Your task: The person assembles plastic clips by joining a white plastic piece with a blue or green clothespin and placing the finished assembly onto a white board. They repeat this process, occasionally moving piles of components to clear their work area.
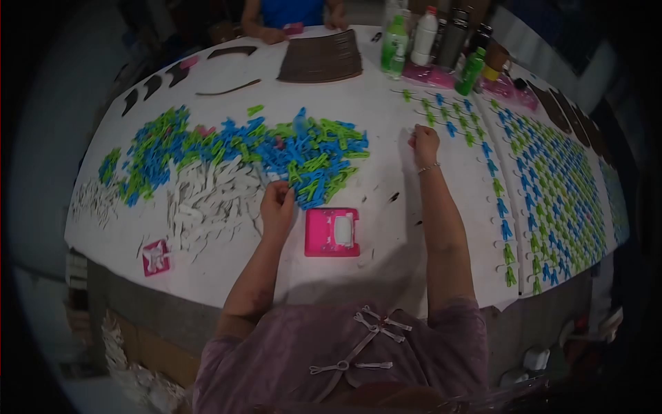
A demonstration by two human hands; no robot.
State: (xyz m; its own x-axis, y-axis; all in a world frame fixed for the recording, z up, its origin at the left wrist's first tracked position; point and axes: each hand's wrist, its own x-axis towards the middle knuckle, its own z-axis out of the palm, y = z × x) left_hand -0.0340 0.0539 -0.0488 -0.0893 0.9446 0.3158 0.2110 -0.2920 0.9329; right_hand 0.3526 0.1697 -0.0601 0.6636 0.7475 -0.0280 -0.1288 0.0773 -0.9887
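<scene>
My left hand [277,203] is at the front edge of a heap of blue and green plastic clips [303,159], thumb and fingers pinched together. What it holds, if anything, is too small to make out. A heap of white strips [214,193] lies to its left, and a pink tray [315,238] with a white block [343,231] sits just right of it. My right hand [425,146] is closed over the white tabletop, left of spaced clips [452,129] with thin pieces attached. Its fingertips hide whatever they may grip.
Rows of blue and green clips [552,186] cover the right side. Bottles [424,38] stand at the back right. A brown ridged sheet [321,56] lies before another person [293,14]. A small pink tray [156,257] with white pieces sits front left. Dark curved pieces [153,85] lie back left.
</scene>
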